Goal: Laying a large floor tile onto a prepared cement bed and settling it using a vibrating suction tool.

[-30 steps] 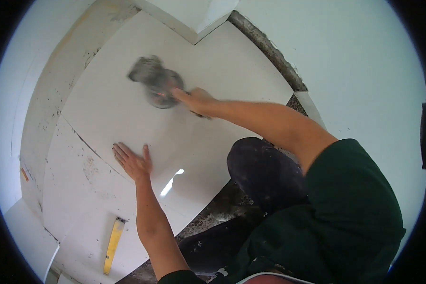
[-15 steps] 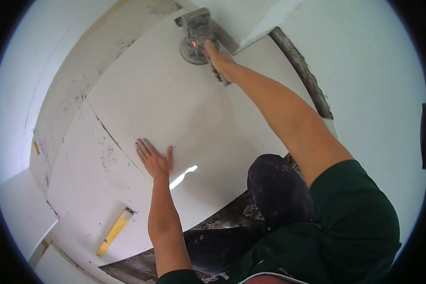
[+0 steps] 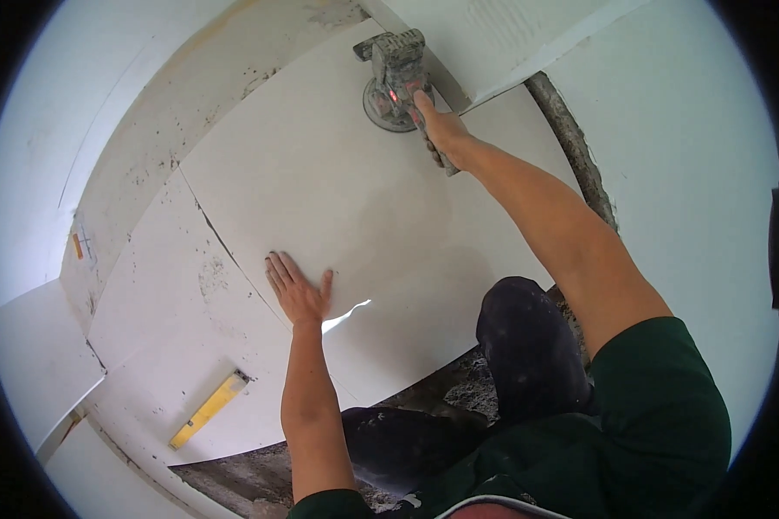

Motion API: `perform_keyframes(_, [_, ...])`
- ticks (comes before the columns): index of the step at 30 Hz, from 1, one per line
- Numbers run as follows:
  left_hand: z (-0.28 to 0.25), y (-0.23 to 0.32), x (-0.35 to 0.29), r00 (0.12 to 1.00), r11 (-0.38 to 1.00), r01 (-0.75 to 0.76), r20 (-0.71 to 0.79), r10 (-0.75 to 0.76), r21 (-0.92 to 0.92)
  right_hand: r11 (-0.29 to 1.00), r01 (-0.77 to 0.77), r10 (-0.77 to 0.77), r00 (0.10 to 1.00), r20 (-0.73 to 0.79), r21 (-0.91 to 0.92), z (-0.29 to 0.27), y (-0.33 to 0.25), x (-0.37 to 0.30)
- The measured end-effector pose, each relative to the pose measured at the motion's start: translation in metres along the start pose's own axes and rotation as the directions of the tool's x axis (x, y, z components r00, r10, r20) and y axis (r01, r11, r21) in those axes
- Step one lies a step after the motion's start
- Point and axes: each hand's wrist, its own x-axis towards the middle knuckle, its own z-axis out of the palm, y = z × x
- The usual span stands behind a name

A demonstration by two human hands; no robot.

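Note:
A dusty grey hand-held tile vibrator (image 3: 398, 78), with a round base and a small red light, stands on a large pale floor tile (image 3: 277, 164) near its far edge. My right hand (image 3: 441, 130) is wrapped round its handle, arm stretched forward. Lower down, my left hand (image 3: 299, 290) lies flat on the same tile with fingers spread, close to the joint with the neighbouring tile (image 3: 160, 285). A bright streak of light falls beside its wrist.
A yellow spirit level (image 3: 209, 410) lies on the left tile. A pale wall corner (image 3: 472, 60) juts in just beyond the vibrator. An open gap (image 3: 571, 138) runs along the right wall. Rough dark mortar bed (image 3: 242, 476) shows under my knees, past the tile edge.
The whole view has shifted slightly, so tiles, tool and hands appear farther right. Relative to the tile, the vibrator and both hands are in about the same places.

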Motion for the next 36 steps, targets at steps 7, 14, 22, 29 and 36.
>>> perform_keyframes(7, [-0.002, 0.001, 0.0, 0.998, 0.999, 0.036, 0.056, -0.038, 0.04, 0.999, -0.024, 0.025, 0.999, 0.035, -0.033, -0.005, -0.007, -0.004])
perform_keyframes(14, [-0.003, 0.001, -0.001, 0.998, 0.999, 0.038, 0.055, -0.04, 0.038, 0.998, 0.043, -0.044, 0.999, -0.012, -0.046, -0.006, -0.004, -0.003])
perform_keyframes(22, [-0.004, -0.002, 0.001, 0.999, 1.0, 0.012, 0.037, -0.012, -0.004, 0.982, 0.123, -0.146, 0.975, -0.169, -0.142, 0.0, 0.01, 0.014])
perform_keyframes(29, [-0.005, -0.001, 0.0, 0.999, 1.0, 0.0, 0.047, 0.0, -0.001, 0.994, 0.014, -0.014, 1.0, 0.005, -0.108, -0.01, -0.006, -0.012])
perform_keyframes(36, [-0.004, -0.003, 0.003, 1.0, 1.0, -0.011, 0.003, 0.011, -0.012, 1.0, 0.021, -0.021, 0.999, 0.031, 0.007, -0.01, -0.004, -0.012])
